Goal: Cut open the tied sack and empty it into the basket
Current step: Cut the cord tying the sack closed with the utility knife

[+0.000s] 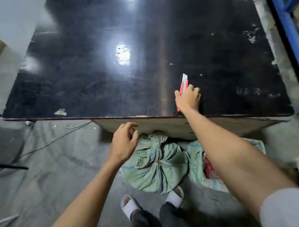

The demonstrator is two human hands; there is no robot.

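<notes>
The tied sack (154, 163) is seen on the floor just before the surface (112, 71), soft, bulging, judged heavy; its knotted neck offers the hold. Beside it, the left hand (123, 142) hangs loosely curled, empty. Farther, on the surface, the right hand (188, 98) is curled round the red cutter (184, 83), blade extended.

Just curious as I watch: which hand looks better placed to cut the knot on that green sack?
The right hand, probably: it already has its grip on the red utility knife on the black table. The left hand holds nothing beside the tied green sack, so it could steady it.
</notes>
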